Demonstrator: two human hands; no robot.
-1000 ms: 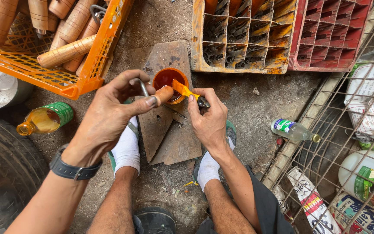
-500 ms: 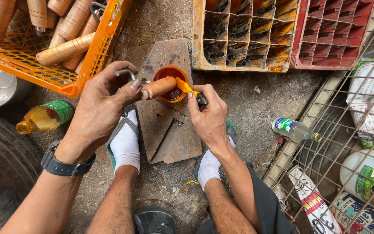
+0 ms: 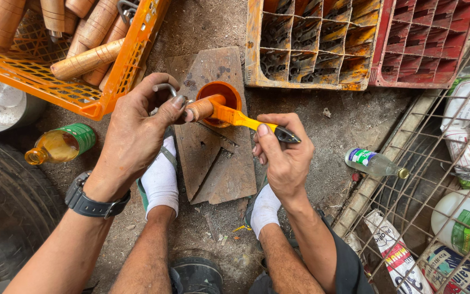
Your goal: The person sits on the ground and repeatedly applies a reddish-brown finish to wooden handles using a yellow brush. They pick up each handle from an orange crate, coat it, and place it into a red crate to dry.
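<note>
My left hand (image 3: pixel 137 130) grips a short wooden handle (image 3: pixel 202 107) with a metal hook at its end, held level over a small orange pot of stain (image 3: pixel 229 92). My right hand (image 3: pixel 281 155) holds a small brush (image 3: pixel 246 120) with an orange-stained shaft, its bristles pressed on the handle's tip. The pot stands on flat wooden boards (image 3: pixel 213 158) lying on the dirt between my feet in white socks (image 3: pixel 161 179).
An orange mesh crate (image 3: pixel 110 87) at upper left holds several similar wooden handles. An orange compartment crate (image 3: pixel 311 43) and a red one (image 3: pixel 425 38) sit at the top. A bottle of amber liquid (image 3: pixel 61 144), a small plastic bottle (image 3: pixel 373 163), a tyre (image 3: pixel 6 201) and a wire rack (image 3: pixel 447 179) surround me.
Both hands have shifted slightly downward and the handle has turned in my left hand while the brush keeps stroking its tip.
</note>
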